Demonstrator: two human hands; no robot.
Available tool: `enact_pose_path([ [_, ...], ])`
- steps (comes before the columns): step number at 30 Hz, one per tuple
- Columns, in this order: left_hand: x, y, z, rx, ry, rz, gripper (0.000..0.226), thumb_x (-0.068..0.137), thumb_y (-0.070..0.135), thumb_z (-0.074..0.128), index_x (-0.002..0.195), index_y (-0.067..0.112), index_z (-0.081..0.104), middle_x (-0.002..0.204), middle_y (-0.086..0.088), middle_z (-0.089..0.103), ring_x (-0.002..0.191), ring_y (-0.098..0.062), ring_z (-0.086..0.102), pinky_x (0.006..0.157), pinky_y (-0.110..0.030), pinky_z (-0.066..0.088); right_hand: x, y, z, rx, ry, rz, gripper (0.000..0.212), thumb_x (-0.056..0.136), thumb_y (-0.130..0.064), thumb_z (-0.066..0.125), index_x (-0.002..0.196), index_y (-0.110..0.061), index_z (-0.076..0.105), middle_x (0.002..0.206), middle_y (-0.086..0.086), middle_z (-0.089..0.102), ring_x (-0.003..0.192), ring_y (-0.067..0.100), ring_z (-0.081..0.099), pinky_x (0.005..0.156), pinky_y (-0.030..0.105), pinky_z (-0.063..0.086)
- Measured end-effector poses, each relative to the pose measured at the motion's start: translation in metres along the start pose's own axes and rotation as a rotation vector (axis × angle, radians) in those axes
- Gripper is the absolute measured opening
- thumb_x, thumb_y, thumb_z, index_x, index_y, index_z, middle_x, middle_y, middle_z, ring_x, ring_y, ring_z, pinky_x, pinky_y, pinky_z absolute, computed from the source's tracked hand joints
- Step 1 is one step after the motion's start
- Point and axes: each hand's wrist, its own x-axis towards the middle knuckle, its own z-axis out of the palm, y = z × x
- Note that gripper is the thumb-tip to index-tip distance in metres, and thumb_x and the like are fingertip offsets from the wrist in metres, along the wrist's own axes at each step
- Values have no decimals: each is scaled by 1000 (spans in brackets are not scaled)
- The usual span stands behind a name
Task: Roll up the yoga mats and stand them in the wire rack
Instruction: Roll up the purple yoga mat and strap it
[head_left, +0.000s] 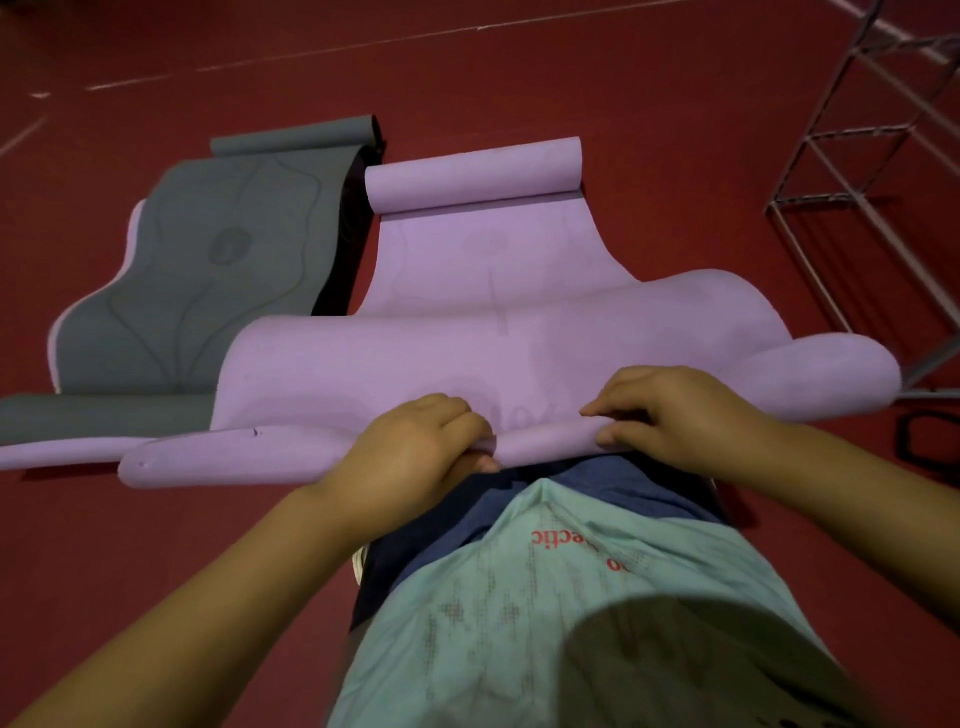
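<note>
Two hands roll purple mat; grey mat beside

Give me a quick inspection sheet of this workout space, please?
Surface: red floor with white lines.
Job's things: purple mat, near end curled into a thin roll, far end curled too; grey mat lies unrolled to its left; wire rack at the right, no mats in it.
Clutter: dark object at the right edge, cannot tell what.
Hands: left hand and right hand both grip the near roll, fingers curled over it.
Cables: nothing seen.
Surroundings: nothing seen.
</note>
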Motion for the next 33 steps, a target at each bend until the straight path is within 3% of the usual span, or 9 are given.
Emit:
enact_pose_path([
  [4, -8, -6, -3, 87, -98, 46, 45, 77, 49, 56, 101, 12, 68, 88, -2, 64, 77, -23, 60, 66, -31, 48, -6, -4, 2, -54, 28, 0, 28, 83, -31, 70, 110, -22, 72, 106, -4, 68, 99, 17, 62, 78, 27, 44],
  [7, -6, 0, -7, -7, -158, -60, 38, 71, 37, 66, 101, 15, 70, 87, -1, 64, 77, -24, 62, 61, -27, 51, -13, -11, 5, -96, 70, -1, 26, 85, -35, 66, 108, -23, 71, 105, -3, 69, 99, 23, 63, 78, 30, 46],
  [10, 3, 2, -23, -188, -149, -195, 34, 72, 36, 65, 100, 18, 71, 88, 5, 65, 81, -17, 62, 68, -21, 46, -8, -14, -11, -55, -50, 89, 25, 86, -33, 65, 110, -28, 68, 106, -5, 68, 100, 18, 61, 84, 31, 45],
  [15, 17, 11, -67, -377, -155, -312, 23, 76, 25, 79, 98, 25, 75, 81, 17, 66, 79, -1, 60, 70, -14, 47, -12, -25, -59, 137, -119, 122, 15, 78, -26, 72, 93, -31, 73, 86, -12, 72, 81, 2, 62, 78, 25, 47],
  [22, -4, 22, -39, -665, -486, -465, 18, 81, 19, 74, 99, 23, 75, 91, 12, 73, 85, 2, 65, 78, -17, 50, -29, -22, -26, 289, -371, 258, 21, 79, -22, 73, 77, -42, 68, 82, -12, 74, 79, 2, 66, 74, 20, 50],
  [24, -9, 16, -27, -581, -491, -407, 18, 85, 27, 70, 102, 25, 74, 92, 13, 66, 89, 2, 61, 81, -16, 43, -25, -20, -16, 308, -350, 305, 19, 79, -22, 73, 77, -41, 70, 81, -11, 74, 79, 5, 67, 74, 22, 50],
  [27, -14, 14, -19, -185, -364, -149, 36, 81, 50, 52, 103, 32, 74, 95, 6, 54, 93, -18, 53, 82, -33, 43, -23, -20, -14, 308, -358, 339, 13, 80, -22, 72, 85, -35, 74, 84, -11, 73, 81, 4, 66, 76, 23, 50],
  [30, -18, 35, -16, 82, -188, -17, 31, 80, 38, 54, 91, 19, 75, 83, -4, 52, 73, -27, 50, 59, -36, 47, -26, -24, -11, 292, -350, 345, 15, 80, -20, 71, 90, -31, 76, 85, -13, 71, 83, 2, 64, 81, 25, 51],
  [33, -27, 61, -10, 176, -77, -24, 25, 77, 25, 58, 88, 7, 72, 76, -5, 51, 69, -26, 48, 53, -34, 41, -28, -25, -9, 245, -269, 292, 20, 79, -18, 74, 98, -25, 76, 86, -13, 55, 84, 1, 56, 83, 19, 46],
])
